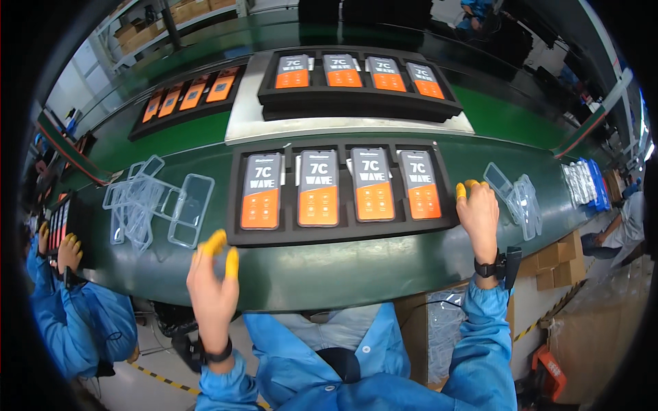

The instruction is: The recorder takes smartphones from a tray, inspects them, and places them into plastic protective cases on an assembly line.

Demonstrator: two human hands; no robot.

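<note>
My left hand is closest to me. Its fingers are spread, with nothing in them, right by the near left corner of the black tray. The tray sits on the green surface, up and to the right of that hand. My right hand is bent in at the tray's right end, so it looks like the nearer one. I can't tell if it has hold of the edge, because its fingertips hide that bit. The tray is long from side to side, but its four phones point away from me. Clear cases lie in a messy heap on the left, too mixed up to count. Farther off, another black tray covers part of a shiny plate.
</note>
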